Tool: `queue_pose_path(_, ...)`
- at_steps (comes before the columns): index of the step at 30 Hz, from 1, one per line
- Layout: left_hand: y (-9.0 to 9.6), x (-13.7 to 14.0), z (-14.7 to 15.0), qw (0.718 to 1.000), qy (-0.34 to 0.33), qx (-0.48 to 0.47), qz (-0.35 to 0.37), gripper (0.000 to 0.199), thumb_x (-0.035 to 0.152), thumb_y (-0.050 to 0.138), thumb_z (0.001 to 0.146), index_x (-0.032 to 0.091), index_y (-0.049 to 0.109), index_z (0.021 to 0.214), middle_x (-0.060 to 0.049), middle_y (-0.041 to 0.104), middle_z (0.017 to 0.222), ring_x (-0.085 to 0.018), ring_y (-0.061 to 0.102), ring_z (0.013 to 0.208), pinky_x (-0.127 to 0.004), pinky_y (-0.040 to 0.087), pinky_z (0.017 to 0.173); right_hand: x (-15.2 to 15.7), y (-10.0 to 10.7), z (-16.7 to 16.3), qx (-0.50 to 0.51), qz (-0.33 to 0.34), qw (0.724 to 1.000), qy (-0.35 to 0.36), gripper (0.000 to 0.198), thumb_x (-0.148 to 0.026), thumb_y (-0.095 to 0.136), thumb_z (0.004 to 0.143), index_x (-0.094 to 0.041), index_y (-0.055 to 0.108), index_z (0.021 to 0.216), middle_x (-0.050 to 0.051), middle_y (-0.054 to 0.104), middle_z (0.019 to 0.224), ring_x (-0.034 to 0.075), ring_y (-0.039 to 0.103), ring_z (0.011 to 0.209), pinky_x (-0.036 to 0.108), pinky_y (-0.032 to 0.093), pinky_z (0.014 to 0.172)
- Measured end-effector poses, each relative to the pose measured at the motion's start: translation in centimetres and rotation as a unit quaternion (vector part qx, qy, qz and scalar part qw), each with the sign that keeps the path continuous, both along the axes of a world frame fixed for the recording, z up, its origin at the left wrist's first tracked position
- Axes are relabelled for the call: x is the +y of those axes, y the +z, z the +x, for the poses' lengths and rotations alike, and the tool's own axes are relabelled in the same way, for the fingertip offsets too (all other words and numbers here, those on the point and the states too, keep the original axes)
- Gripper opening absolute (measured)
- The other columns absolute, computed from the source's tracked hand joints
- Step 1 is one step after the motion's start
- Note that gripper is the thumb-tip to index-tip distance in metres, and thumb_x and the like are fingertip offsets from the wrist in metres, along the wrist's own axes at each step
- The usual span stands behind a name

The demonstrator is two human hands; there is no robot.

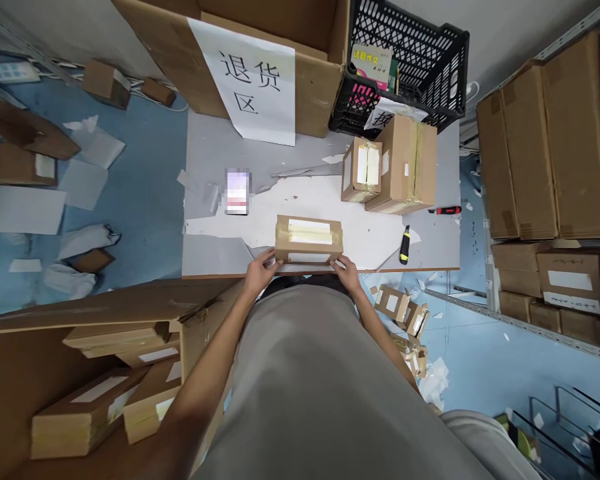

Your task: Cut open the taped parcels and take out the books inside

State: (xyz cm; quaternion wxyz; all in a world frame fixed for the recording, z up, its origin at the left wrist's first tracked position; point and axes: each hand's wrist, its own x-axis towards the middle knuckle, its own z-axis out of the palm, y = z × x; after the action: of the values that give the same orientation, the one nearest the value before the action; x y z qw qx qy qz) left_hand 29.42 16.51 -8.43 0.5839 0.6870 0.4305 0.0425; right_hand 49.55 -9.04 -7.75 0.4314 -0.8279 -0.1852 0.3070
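Observation:
A small taped cardboard box [283,248] with white labels on its top and front lies at the table's near edge. At its left end, my left hand [262,271] grips the lower corner between thumb and fingers. My right hand [347,272] holds the opposite lower corner in the same way. To the right lies a yellow-and-black utility knife [405,245], apart from my hand. Farther off, a red-and-black utility knife [446,211] rests by the table's right edge. Two taped boxes, one smaller [347,175] and one larger [397,175], stand together beyond my right hand.
A big open carton [315,93] with a paper sign and a black plastic crate [430,60] holding books line the table's back. A blurred phone-like object [237,192] lies left. An open carton [10,347] of boxes stands lower left; shelved cartons [575,133] stand right.

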Motion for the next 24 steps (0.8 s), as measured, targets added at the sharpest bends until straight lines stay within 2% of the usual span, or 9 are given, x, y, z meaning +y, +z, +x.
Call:
queue_pose_path(3, 1.3, 0.1, 0.3, 0.999, 0.03, -0.02, 0.0, 0.057, 0.057, 0.074, 0.094, 0.015, 0.082, 0.132, -0.016, 0.083, 0.135, -0.034, 0.079, 0.126, -0.049, 0.063, 0.115, 0.3, 1.2, 0.8, 0.016, 0.038, 0.998, -0.036, 0.057, -0.065, 0.069, 0.099, -0.02, 0.083, 0.131, 0.016, 0.079, 0.146, 0.033, 0.072, 0.136, 0.049, 0.059, 0.118)
queue_pose_path(6, 1.9, 0.3, 0.9, 0.999, 0.033, -0.012, 0.028, 0.055, 0.061, 0.071, 0.096, 0.016, 0.083, 0.125, -0.016, 0.085, 0.127, -0.035, 0.08, 0.121, -0.049, 0.063, 0.114, 1.1, 1.6, 1.4, 0.041, 0.049, 0.996, -0.058, 0.063, -0.07, 0.071, 0.097, -0.019, 0.084, 0.13, 0.016, 0.081, 0.143, 0.034, 0.077, 0.128, 0.053, 0.059, 0.12)
queue_pose_path(9, 1.5, 0.5, 1.2, 0.999, 0.032, 0.007, 0.027, 0.05, 0.059, 0.07, 0.096, 0.017, 0.083, 0.12, -0.016, 0.086, 0.125, -0.033, 0.08, 0.119, -0.046, 0.062, 0.113, 1.2, 1.1, 1.4, 0.059, 0.031, 0.996, -0.06, 0.063, -0.074, 0.074, 0.093, -0.02, 0.086, 0.125, 0.015, 0.083, 0.138, 0.035, 0.078, 0.126, 0.054, 0.061, 0.117)
queue_pose_path(12, 0.7, 0.8, 1.0, 0.999, 0.05, 0.017, -0.008, 0.053, 0.055, 0.062, 0.099, 0.014, 0.08, 0.126, -0.018, 0.084, 0.131, -0.031, 0.08, 0.117, -0.044, 0.064, 0.108, 0.6, 0.4, 1.0, 0.077, 0.008, 0.994, -0.082, 0.066, -0.075, 0.064, 0.099, -0.02, 0.083, 0.132, 0.014, 0.082, 0.14, 0.032, 0.078, 0.127, 0.052, 0.066, 0.109)
queue_pose_path(14, 0.3, 1.0, 0.6, 0.998, 0.055, 0.034, -0.012, 0.053, 0.048, 0.058, 0.098, 0.012, 0.078, 0.131, -0.02, 0.081, 0.137, -0.031, 0.08, 0.117, -0.046, 0.063, 0.109, 0.1, 0.0, 0.6, 0.083, -0.01, 0.992, -0.093, 0.065, -0.071, 0.058, 0.103, -0.019, 0.081, 0.135, 0.016, 0.081, 0.141, 0.031, 0.078, 0.125, 0.051, 0.067, 0.104)
queue_pose_path(17, 0.1, 0.9, 0.4, 0.998, 0.039, 0.053, 0.002, 0.051, 0.035, 0.062, 0.09, 0.011, 0.079, 0.132, -0.019, 0.081, 0.139, -0.032, 0.08, 0.119, -0.047, 0.059, 0.116, -0.2, -0.3, -0.2, 0.078, -0.016, 0.993, -0.083, 0.054, -0.059, 0.065, 0.1, -0.018, 0.082, 0.131, 0.017, 0.083, 0.138, 0.031, 0.079, 0.124, 0.053, 0.064, 0.111)
queue_pose_path(21, 0.3, 0.2, 0.5, 0.998, 0.021, 0.062, -0.002, 0.047, 0.028, 0.067, 0.083, 0.012, 0.083, 0.125, -0.016, 0.086, 0.122, -0.033, 0.082, 0.111, -0.047, 0.061, 0.112, 0.1, -0.2, -0.8, 0.069, -0.007, 0.996, -0.063, 0.044, -0.045, 0.07, 0.094, -0.02, 0.084, 0.128, 0.012, 0.085, 0.134, 0.03, 0.078, 0.126, 0.052, 0.057, 0.121)
queue_pose_path(24, 1.1, -0.1, 0.7, 0.998, 0.018, 0.063, 0.005, 0.045, 0.031, 0.073, 0.083, 0.013, 0.084, 0.123, -0.015, 0.087, 0.116, -0.033, 0.082, 0.109, -0.047, 0.063, 0.109, 0.2, 0.5, -0.7, 0.057, -0.011, 0.996, -0.062, 0.045, -0.046, 0.07, 0.093, -0.019, 0.085, 0.126, 0.013, 0.085, 0.13, 0.031, 0.079, 0.119, 0.049, 0.06, 0.117)
